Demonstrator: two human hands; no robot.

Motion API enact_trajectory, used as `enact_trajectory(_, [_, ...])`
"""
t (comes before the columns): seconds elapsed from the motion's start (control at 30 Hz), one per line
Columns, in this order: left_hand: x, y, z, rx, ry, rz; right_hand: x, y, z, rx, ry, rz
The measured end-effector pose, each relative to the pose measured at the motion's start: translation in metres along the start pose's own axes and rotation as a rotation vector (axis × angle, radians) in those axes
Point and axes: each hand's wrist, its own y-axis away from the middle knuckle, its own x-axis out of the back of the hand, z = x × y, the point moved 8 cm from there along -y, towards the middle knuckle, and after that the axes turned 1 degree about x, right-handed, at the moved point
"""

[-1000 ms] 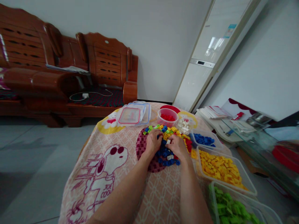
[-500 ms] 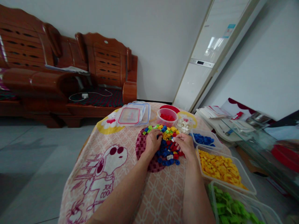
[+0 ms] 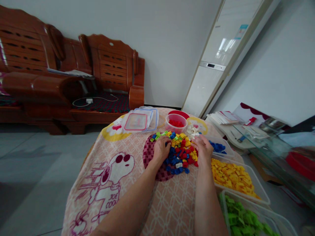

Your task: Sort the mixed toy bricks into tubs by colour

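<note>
A mixed heap of small bricks (image 3: 180, 154), blue, red, yellow, green and white, lies on the dark red round patch of the tablecloth. My left hand (image 3: 161, 147) rests at the heap's left side, fingers curled around something dark that is too small to make out. At the heap's right side is my right hand (image 3: 202, 146), its fingers apart beside the small pile of white bricks (image 3: 192, 130); no brick is visible in its grasp. Part of the box of blue bricks (image 3: 218, 147) is hidden by this hand.
A round tub of red bricks (image 3: 176, 122) stands behind the heap. Clear lids (image 3: 140, 121) lie at the back left. Along the right edge are a box of yellow bricks (image 3: 232, 175) and a box of green bricks (image 3: 242, 216). A glass table (image 3: 267, 155) stands beyond.
My right hand has moved from the heap to the right, towards the white pile and the blue box. The white piece at its fingertips no longer shows there. My left hand has barely moved.
</note>
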Motion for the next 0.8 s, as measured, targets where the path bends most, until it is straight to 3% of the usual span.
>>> enact_trajectory(0.23, [0.001, 0.001, 0.000, -0.006, 0.004, 0.006, -0.005, 0.006, 0.004, -0.117, 0.156, -0.082])
enact_trajectory(0.4, [0.010, -0.002, 0.025, -0.023, -0.098, -0.009, 0.003, 0.004, 0.004, -0.138, 0.211, -0.031])
enact_trajectory(0.5, [-0.004, 0.000, 0.045, -0.044, -0.099, -0.247, 0.009, 0.002, 0.003, -0.131, 0.212, -0.004])
enact_trajectory(0.63, [-0.032, 0.019, 0.061, -0.126, -0.181, -0.597, 0.020, -0.002, 0.001, -0.102, 0.200, 0.062])
enact_trajectory(0.8, [-0.044, 0.035, 0.060, -0.103, -0.339, -0.711, 0.025, -0.003, -0.001, -0.085, 0.204, 0.095])
